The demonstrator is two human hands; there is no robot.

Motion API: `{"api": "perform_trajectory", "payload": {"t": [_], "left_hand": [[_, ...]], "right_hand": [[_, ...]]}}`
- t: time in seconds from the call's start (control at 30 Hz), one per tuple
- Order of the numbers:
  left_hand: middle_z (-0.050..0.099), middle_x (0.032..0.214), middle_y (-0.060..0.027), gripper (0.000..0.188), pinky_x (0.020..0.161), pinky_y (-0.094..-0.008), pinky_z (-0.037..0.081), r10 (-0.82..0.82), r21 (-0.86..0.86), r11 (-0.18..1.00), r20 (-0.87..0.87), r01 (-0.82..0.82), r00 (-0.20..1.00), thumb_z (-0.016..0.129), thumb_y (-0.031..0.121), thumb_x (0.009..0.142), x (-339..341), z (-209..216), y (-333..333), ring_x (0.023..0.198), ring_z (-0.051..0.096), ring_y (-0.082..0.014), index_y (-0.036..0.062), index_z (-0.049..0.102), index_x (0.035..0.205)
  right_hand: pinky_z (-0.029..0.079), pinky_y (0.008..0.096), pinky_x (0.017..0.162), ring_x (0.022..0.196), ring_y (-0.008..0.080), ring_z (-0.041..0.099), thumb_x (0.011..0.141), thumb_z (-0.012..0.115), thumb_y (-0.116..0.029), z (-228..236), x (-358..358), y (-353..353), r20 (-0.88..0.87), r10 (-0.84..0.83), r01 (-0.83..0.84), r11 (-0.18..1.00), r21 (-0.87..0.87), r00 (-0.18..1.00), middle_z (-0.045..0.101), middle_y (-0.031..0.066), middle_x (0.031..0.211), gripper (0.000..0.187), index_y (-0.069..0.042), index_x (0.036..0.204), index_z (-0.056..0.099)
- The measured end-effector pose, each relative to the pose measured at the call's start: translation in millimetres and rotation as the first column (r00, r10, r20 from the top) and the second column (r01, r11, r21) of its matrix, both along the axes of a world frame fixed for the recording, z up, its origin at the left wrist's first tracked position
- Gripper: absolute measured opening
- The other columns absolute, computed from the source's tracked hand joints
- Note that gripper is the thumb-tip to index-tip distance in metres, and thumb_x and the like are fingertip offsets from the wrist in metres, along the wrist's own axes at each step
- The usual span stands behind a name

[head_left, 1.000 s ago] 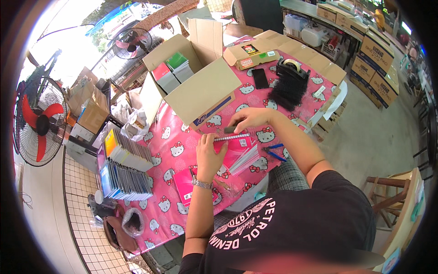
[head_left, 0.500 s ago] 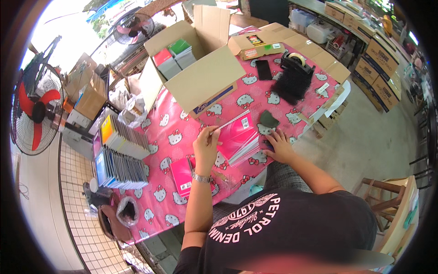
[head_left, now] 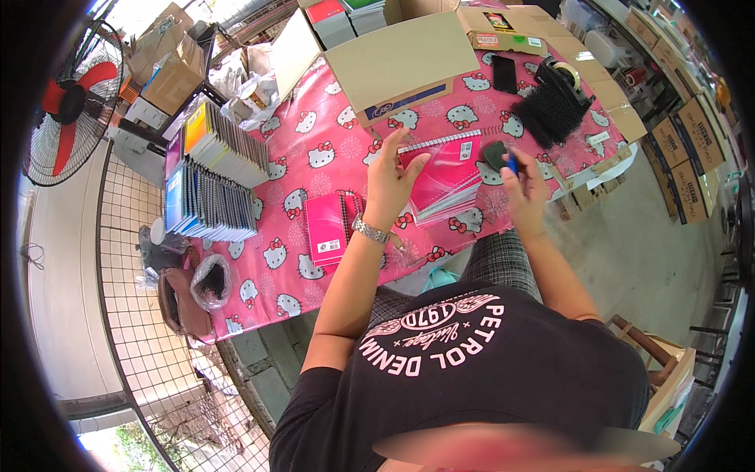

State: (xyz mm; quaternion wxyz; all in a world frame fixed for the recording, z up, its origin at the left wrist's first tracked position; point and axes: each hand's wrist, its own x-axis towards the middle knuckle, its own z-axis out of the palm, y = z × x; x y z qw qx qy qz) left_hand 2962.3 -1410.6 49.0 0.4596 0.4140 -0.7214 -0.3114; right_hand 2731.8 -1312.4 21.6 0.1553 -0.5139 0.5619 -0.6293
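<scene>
A fanned stack of pink notebooks (head_left: 444, 177) lies in front of me, with a white coil along the top one's far edge. My left hand (head_left: 391, 182) is open at the stack's left corner, thumb and fingers apart, holding nothing visible. On the other side, my right hand (head_left: 525, 193) is raised and closed on a small blue object (head_left: 512, 164); its kind is hidden by the fingers. Beside that hand lies a dark green piece (head_left: 494, 156), perhaps cloth or a pad. More pink spiral notebooks (head_left: 326, 230) rest left of my left forearm.
Spiral notebook stacks (head_left: 208, 200) stand at the table's left. An opened cardboard box (head_left: 401, 59) holding books is at the back. Black coils (head_left: 550, 106), a tape dispenser (head_left: 568, 75) and a phone (head_left: 504, 74) lie back right. A plastic-lined bag (head_left: 211, 283) hangs at the left edge.
My right hand has lifted off the table and now holds the small blue object. My left hand has opened its fingers at the notebook corner. The view has shifted.
</scene>
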Motion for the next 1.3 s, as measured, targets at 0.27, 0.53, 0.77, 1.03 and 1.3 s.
{"api": "perform_trajectory", "payload": {"t": [0.27, 0.53, 0.77, 1.03, 1.3], "left_hand": [[0.068, 0.085, -0.0122, 0.03, 0.058, -0.0276, 0.052, -0.005, 0.112, 0.993, -0.153, 0.022, 0.988, 0.072, 0.01, 0.091, -4, -11, -5, 0.067, 0.067, -0.0158, 0.0043, 0.062, 0.118], [0.07, 0.089, -0.0147, 0.021, 0.061, -0.03, 0.054, -0.019, 0.083, 0.996, -0.095, 0.027, 0.995, 0.07, 0.003, 0.087, 6, -30, -10, 0.071, 0.07, -0.0207, 0.0002, 0.066, 0.107], [0.07, 0.09, -0.013, 0.021, 0.063, -0.0301, 0.054, -0.015, -0.025, 1.0, -0.037, 0.014, 0.999, 0.069, 0.001, 0.084, 8, -24, -3, 0.071, 0.069, -0.0213, 0.0001, 0.07, 0.105], [0.071, 0.092, -0.0111, 0.022, 0.064, -0.0299, 0.055, 0.061, -0.252, 0.967, 0.039, -0.05, 0.997, 0.071, 0.001, 0.083, 3, -11, 8, 0.07, 0.069, -0.02, 0.002, 0.071, 0.105], [0.067, 0.092, -0.0056, 0.02, 0.052, -0.025, 0.053, 0.402, 0.212, 0.916, -0.478, -0.342, 0.781, 0.064, 0.005, 0.096, 93, 0, 40, 0.062, 0.063, -0.0111, -0.004, 0.064, 0.115]], "right_hand": [[0.046, 0.0445, 0.095, 0.107, 0.034, 0.059, 0.083, 0.076, -0.027, 48, 61, -5, -0.408, 0.227, -0.207, 0.974, 0.094, 0.884, 0.064, 0.0144, 0.114, 0.05, -0.006, 0.127, 0.062], [0.042, 0.0434, 0.093, 0.107, 0.029, 0.058, 0.08, 0.077, -0.026, 65, 73, -14, -0.647, 0.129, -0.105, 0.992, 0.076, 0.751, 0.063, 0.0106, 0.116, 0.051, -0.008, 0.126, 0.064], [0.043, 0.0427, 0.09, 0.102, 0.0268, 0.059, 0.079, 0.075, -0.024, 68, 76, -10, -0.736, 0.075, -0.067, 0.997, 0.041, 0.673, 0.063, 0.0075, 0.107, 0.044, -0.007, 0.119, 0.066], [0.052, 0.0397, 0.088, 0.096, 0.0279, 0.067, 0.092, 0.068, -0.022, 66, 65, -10, 0.475, 0.429, -0.631, 0.633, 0.449, 0.769, 0.069, 0.0121, 0.102, 0.035, 0.0, 0.12, 0.064], [0.05, 0.0347, 0.091, 0.1, 0.0269, 0.067, 0.09, 0.071, -0.022, 30, 12, -13, -0.178, 0.136, -0.098, 0.974, 0.207, 0.975, 0.069, 0.0133, 0.107, 0.038, -0.002, 0.122, 0.063]]}}
